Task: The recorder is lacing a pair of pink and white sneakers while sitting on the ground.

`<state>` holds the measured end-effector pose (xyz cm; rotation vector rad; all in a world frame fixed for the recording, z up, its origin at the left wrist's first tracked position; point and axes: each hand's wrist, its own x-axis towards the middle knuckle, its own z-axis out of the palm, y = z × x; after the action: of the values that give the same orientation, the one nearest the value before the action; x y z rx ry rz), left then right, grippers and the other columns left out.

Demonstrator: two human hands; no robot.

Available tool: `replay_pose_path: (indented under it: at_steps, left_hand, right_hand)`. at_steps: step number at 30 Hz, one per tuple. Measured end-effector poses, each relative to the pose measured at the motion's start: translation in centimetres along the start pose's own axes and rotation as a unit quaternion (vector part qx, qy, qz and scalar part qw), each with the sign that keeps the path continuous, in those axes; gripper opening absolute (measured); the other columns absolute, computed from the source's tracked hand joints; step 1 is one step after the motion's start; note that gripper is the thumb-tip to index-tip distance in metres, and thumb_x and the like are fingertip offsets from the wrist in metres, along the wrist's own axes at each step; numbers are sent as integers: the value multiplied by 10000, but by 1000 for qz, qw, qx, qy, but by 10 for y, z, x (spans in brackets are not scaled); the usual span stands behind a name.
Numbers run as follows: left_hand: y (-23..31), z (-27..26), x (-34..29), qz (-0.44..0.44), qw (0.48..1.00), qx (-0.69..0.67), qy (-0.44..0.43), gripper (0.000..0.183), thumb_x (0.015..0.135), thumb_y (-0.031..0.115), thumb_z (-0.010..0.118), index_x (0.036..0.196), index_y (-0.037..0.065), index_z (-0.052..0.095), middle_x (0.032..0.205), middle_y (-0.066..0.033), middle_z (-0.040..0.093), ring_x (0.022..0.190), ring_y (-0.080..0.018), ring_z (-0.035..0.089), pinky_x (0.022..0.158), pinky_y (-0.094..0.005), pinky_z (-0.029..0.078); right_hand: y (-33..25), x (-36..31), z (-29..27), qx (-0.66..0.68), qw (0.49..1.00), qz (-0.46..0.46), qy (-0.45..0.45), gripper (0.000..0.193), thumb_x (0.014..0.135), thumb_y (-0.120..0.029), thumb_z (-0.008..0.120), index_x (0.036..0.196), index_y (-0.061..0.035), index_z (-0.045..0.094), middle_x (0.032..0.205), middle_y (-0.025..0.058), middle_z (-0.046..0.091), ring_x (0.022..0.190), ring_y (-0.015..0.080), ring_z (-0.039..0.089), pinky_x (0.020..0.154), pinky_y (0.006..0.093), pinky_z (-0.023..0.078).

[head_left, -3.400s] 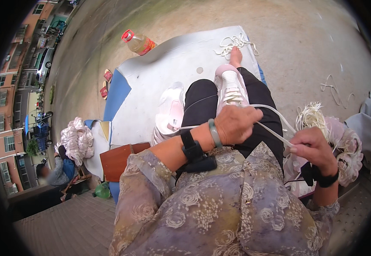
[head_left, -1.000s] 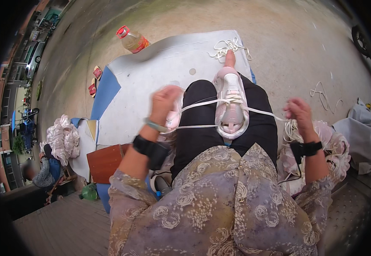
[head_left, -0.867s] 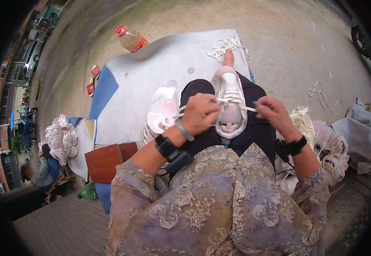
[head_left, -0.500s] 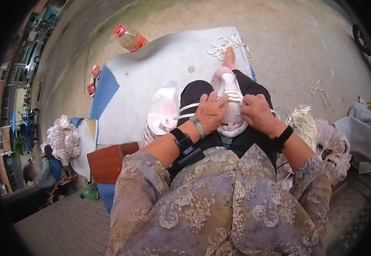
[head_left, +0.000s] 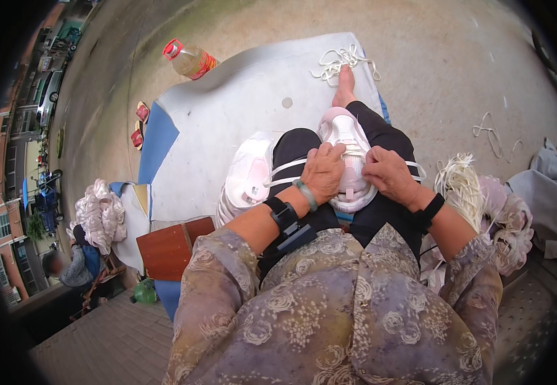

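Note:
A pale pink and white sneaker (head_left: 346, 133) rests between my thighs, toe pointing away from me. White lace crosses the upper part of its tongue. My left hand (head_left: 322, 174) is closed at the sneaker's left eyelet edge, with a length of shoelace (head_left: 285, 168) trailing from under it across my left knee. On the opposite edge my right hand (head_left: 390, 172) pinches with thumb and forefinger, and lace loops out past its outer side. The fingertips partly hide the eyelets and the lace in them.
Stacked white and pink shoes (head_left: 245, 170) stand left of my knee. Loose laces (head_left: 342, 64) lie by my bare foot on the white sheet (head_left: 227, 102). A bottle (head_left: 192, 60) stands beyond. On the right are a lace bundle (head_left: 459, 186) and more shoes (head_left: 509, 224). Another person (head_left: 76, 263) sits far left.
The view has shifted slightly. Both hands stay at the sneaker's lacing, with only small finger movements; the right fingers have drawn a little closer together over the eyelet edge.

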<state>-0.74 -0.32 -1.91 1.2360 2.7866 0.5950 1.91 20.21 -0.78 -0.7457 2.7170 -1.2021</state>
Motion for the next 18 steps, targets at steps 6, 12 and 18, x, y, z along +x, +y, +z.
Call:
replay_pose_path:
  at_steps: [6, 12, 18]
  left_hand:
    - [-2, 0, -6, 2, 998, -49, 48, 107, 658, 52, 519, 747, -5, 528, 1093, -136, 486, 916, -300, 463, 676, -385, 395]
    - [-3, -6, -7, 0, 997, -67, 33, 99, 651, 43, 520, 734, -11, 521, 1089, -138, 484, 913, -303, 467, 672, -381, 403]
    - [10, -2, -3, -78, 997, 21, 13, 165, 645, 52, 528, 787, -26, 558, 1097, -117, 489, 948, -303, 459, 704, -391, 390]
  right_hand:
    - [6, -6, 10, 220, 970, 77, 69, 72, 733, -45, 612, 804, -38, 615, 755, 54, 519, 682, 190, 531, 629, 270, 436]
    - [8, 0, 3, 199, 967, 149, 62, 114, 756, -42, 578, 864, -36, 615, 715, 114, 573, 638, 219, 577, 588, 287, 456]
    - [-1, 12, 6, 42, 994, -20, 94, 162, 722, -23, 544, 861, -97, 586, 701, 94, 539, 669, 280, 572, 580, 350, 452]
